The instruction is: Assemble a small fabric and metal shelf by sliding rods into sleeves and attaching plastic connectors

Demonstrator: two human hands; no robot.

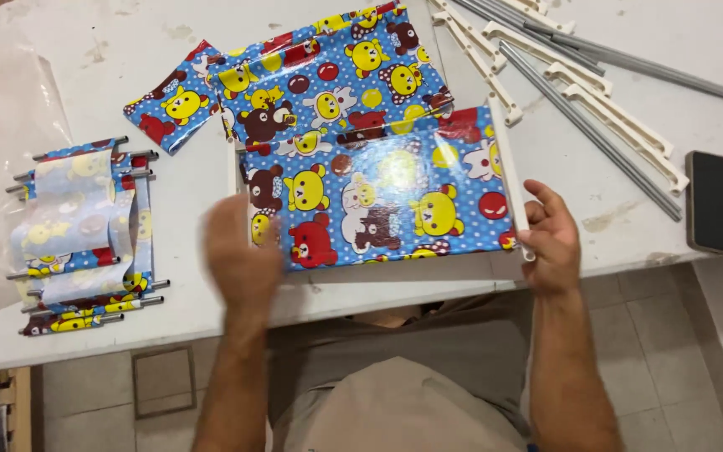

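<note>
Right hand fingers clamped on white bar at right edge of cartoon sheet flat on table, left hand blurred over sheet's left edge, finger state unclear, phone far right.

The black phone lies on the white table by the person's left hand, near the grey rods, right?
Not quite. The flat black phone does lie on the white table near the long grey metal rods, but it sits beside the right hand, not the left hand. The head view shows it at the table's right edge.
</note>
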